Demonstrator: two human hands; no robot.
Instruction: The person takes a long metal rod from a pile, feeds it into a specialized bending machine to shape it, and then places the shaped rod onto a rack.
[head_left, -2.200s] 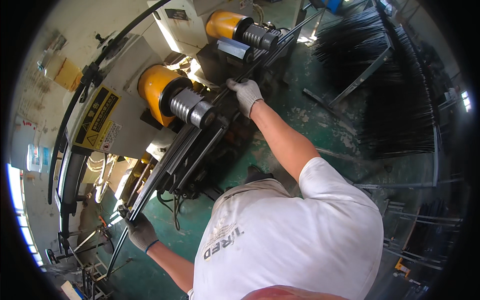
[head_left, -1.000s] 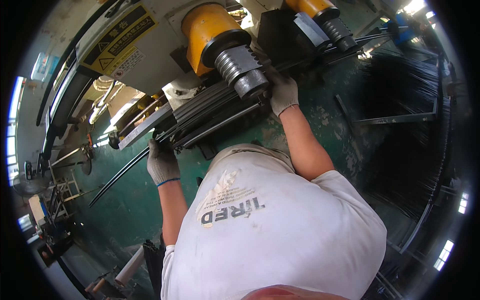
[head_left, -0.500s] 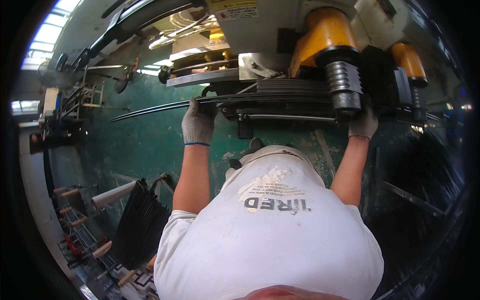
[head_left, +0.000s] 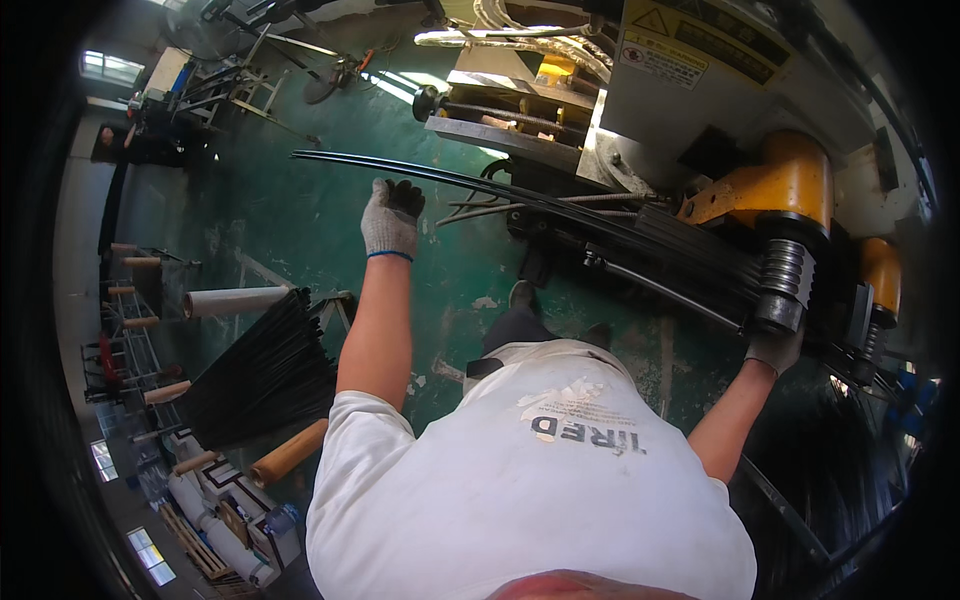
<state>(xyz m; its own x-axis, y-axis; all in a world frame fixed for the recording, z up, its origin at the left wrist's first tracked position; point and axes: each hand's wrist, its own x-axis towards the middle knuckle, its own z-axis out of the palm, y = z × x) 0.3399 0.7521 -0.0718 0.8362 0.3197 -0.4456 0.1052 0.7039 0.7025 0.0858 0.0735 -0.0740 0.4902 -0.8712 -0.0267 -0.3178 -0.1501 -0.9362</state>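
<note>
Thin long dark strips reach out to the left from the press, their far-left ends hanging over the floor. Just below them is my left hand, in a pale knit glove with dark fingers; it is open and apart from the strips. My right hand, gloved too, is at the foot of the press's ribbed metal cylinder. Its fingers are hidden behind that cylinder, so what they touch does not show. Orange housings stand over the ribbed cylinders.
A metal rod runs along the press's near side. Left of me, a bundle of dark strips lies beside a white roll and a brown roll. More dark strips are at the right. The floor is green.
My left hand has come off the strips and opened. The view has turned, so the press now slants down to the right. My right hand stays by the ribbed cylinder.
</note>
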